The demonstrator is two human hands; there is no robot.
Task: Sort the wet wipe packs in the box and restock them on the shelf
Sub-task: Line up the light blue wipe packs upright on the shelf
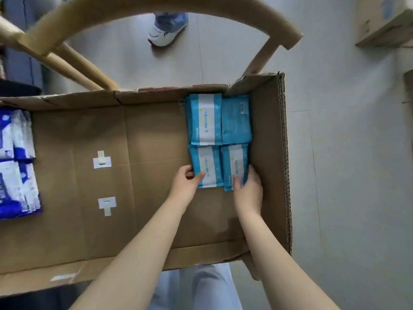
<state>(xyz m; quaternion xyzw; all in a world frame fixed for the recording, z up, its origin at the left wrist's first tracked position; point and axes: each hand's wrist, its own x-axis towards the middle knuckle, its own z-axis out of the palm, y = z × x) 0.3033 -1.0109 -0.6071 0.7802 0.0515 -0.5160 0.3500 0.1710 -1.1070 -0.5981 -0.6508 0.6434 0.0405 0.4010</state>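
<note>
At the right end of the cardboard box, the left grip pinches the near-left light-blue pack, with the thumb on its top face and the fingers curled at its left edge. The right grip clasps the near-right light-blue pack, thumb on top and fingers down the side facing the box's right wall. Both packs reach beyond the grips and touch the far light-blue packs at the box's far wall. Dark-blue packs lie at the box's left end. A wooden chair stands beyond the box.

Open-topped brown cardboard box: upright. Light-blue plastic wet wipe packs: two-by-two block at its right end, lying flat, touching; far-right one barcode-side up. Dark-blue-and-white wipe packs: stacked at left end.
</note>
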